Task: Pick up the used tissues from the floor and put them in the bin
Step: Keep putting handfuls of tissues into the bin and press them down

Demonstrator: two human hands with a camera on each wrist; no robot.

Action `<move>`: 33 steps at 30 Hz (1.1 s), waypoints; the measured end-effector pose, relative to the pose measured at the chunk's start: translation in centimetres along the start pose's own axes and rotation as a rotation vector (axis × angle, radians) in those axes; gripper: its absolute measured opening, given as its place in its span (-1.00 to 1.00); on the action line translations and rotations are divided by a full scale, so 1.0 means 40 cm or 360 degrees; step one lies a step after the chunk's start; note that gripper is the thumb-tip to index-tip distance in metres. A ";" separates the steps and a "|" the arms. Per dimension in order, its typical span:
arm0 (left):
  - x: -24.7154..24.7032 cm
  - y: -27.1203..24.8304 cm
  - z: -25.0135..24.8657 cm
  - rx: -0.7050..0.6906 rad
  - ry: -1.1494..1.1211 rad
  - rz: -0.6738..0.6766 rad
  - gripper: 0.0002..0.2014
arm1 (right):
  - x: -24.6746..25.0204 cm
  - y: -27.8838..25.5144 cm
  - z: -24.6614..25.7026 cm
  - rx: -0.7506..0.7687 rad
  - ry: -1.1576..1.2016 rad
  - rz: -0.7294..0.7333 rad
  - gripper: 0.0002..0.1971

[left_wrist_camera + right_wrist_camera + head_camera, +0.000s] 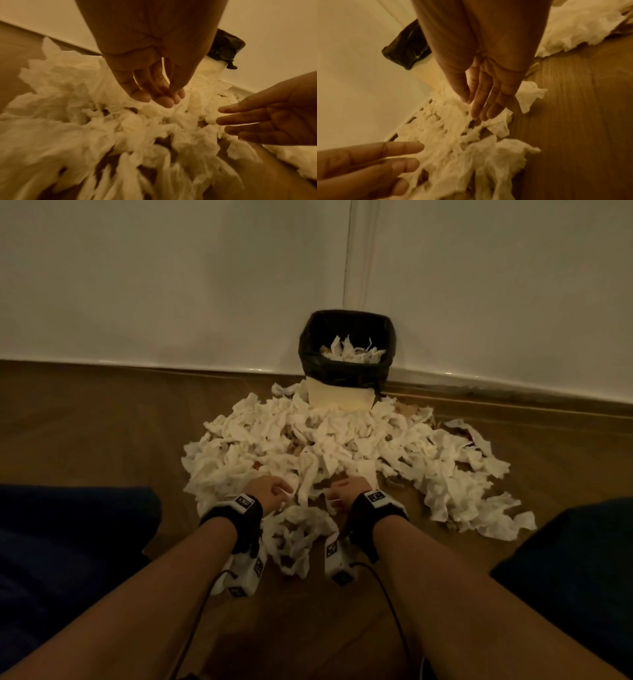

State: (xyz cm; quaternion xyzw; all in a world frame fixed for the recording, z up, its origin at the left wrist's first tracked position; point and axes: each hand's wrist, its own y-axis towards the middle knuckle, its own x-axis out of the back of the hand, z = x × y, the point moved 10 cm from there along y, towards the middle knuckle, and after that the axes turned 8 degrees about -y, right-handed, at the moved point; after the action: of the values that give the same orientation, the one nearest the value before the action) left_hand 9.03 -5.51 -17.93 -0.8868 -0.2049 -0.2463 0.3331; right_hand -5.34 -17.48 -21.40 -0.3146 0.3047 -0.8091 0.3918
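A big heap of crumpled white tissues (308,446) spreads over the wooden floor in front of the bin (346,371), a pale bin with a black liner (387,337) that holds several tissues. A smaller clump (298,529) lies between my wrists. My left hand (274,491) hovers at the near edge of the heap; in the left wrist view its fingers (154,97) point down, relaxed, just at the tissues (120,128), holding nothing. My right hand (342,491) is beside it, fingers (481,108) straight above the tissues (453,142), holding nothing.
The bin stands against a white wall (171,285) with a skirting strip (513,395). Bare wooden floor (102,422) lies left and right of the heap. My knees in dark blue (68,542) flank both arms. Cables (390,594) hang from the wrist cameras.
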 end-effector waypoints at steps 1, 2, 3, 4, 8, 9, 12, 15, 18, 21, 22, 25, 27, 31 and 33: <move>-0.001 -0.009 0.015 -0.0010 0.0097 -0.0024 -0.84 | -0.010 0.001 -0.014 0.0022 -0.0069 -0.0014 -0.70; -0.005 -0.017 0.028 -0.0023 0.0185 -0.0046 -0.84 | -0.017 0.000 -0.021 0.0056 -0.0145 -0.0035 -0.68; -0.014 -0.024 0.038 -0.0037 0.0237 -0.0061 -0.84 | -0.024 0.000 -0.025 0.0092 -0.0224 -0.0046 -0.65; -0.024 -0.029 0.048 -0.0055 0.0265 -0.0067 -0.83 | -0.032 -0.004 -0.028 0.0104 -0.0357 -0.0039 -0.63; -0.061 -0.046 0.074 -0.0098 0.0437 -0.0100 -0.76 | -0.062 -0.007 -0.036 0.0109 -0.0909 -0.0036 -0.57; -0.067 -0.050 0.074 -0.0115 0.0497 -0.0127 -0.76 | -0.065 -0.005 -0.037 0.0121 -0.0963 -0.0063 -0.56; -0.082 -0.068 0.059 -0.0188 0.0765 -0.0273 -0.69 | -0.080 -0.003 -0.057 0.0106 -0.1175 -0.0095 -0.46; -0.110 -0.078 0.045 -0.0264 0.1019 -0.0314 -0.52 | -0.084 -0.001 -0.079 0.0071 -0.1390 -0.0116 -0.37; -0.130 -0.074 0.051 -0.0266 0.1076 -0.0232 -0.51 | -0.085 0.001 -0.096 0.0062 -0.1421 -0.0108 -0.30; -0.142 -0.066 0.063 -0.0228 0.0981 -0.0093 -0.60 | -0.087 0.004 -0.102 0.0037 -0.1362 -0.0090 -0.24; -0.142 -0.064 0.062 -0.0230 0.0919 -0.0076 -0.61 | -0.089 0.003 -0.102 0.0036 -0.1335 -0.0088 -0.23; -0.131 -0.053 0.058 -0.0189 0.0698 -0.0083 -0.66 | -0.105 0.002 -0.102 0.0060 -0.1280 -0.0074 -0.23; -0.123 -0.048 0.052 -0.0180 0.0608 -0.0090 -0.72 | -0.120 0.002 -0.096 0.0117 -0.1198 -0.0053 -0.27; -0.085 -0.059 0.037 -0.0223 0.0341 -0.0180 -0.80 | -0.115 0.000 -0.102 0.0110 -0.1247 -0.0078 -0.35; -0.044 -0.067 0.037 -0.0214 0.0165 -0.0300 -0.77 | -0.088 0.000 -0.102 0.0072 -0.1342 -0.0177 -0.53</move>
State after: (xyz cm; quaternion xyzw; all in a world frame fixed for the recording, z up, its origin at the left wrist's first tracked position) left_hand 6.67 -2.98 -18.58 -0.8700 -0.2527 -0.3352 0.2585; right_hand -6.65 -13.57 -24.85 -0.6252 0.0827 -0.6360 0.4447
